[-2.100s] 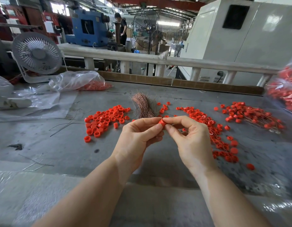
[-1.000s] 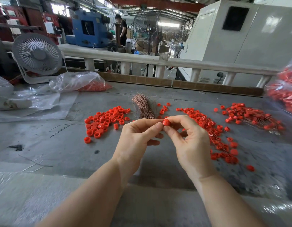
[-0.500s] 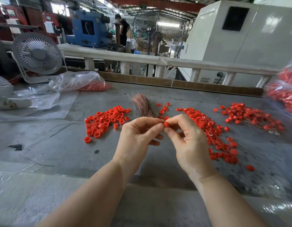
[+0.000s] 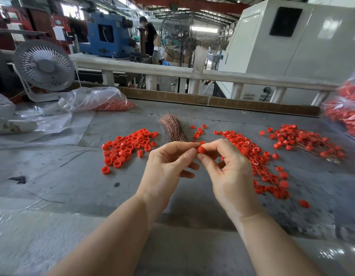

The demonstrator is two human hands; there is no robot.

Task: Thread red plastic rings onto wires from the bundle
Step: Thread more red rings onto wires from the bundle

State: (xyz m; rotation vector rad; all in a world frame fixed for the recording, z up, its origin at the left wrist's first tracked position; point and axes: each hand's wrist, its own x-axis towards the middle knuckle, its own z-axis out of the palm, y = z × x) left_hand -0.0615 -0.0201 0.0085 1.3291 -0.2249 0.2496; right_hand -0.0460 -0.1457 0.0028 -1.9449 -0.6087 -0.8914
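The person's right hand pinches a single red ring between thumb and forefinger, above the grey table, and the left hand meets it fingertip to fingertip, thumb and forefinger closed as if on a wire; the wire itself is too fine to make out, so what the left hand holds cannot be told for certain. The ring looks light, rigid and smooth, likely to slip or roll, so a pinch across its outer wall that leaves the bore open seems the sound hold; a wire would be thin and springy and best taken close to its tip. From the grip outward: at 12 o'clock lies one copper wire bundle, its strands fanned. At 10 o'clock sits one loose ring pile, several dozen strong. At 3 o'clock a threaded heap trails toward 4 o'clock, and at 2 o'clock a second threaded heap lies well apart. Two clear bags of rings show, one bag at 11 o'clock, another bag at the right edge. One desk fan stands far left.
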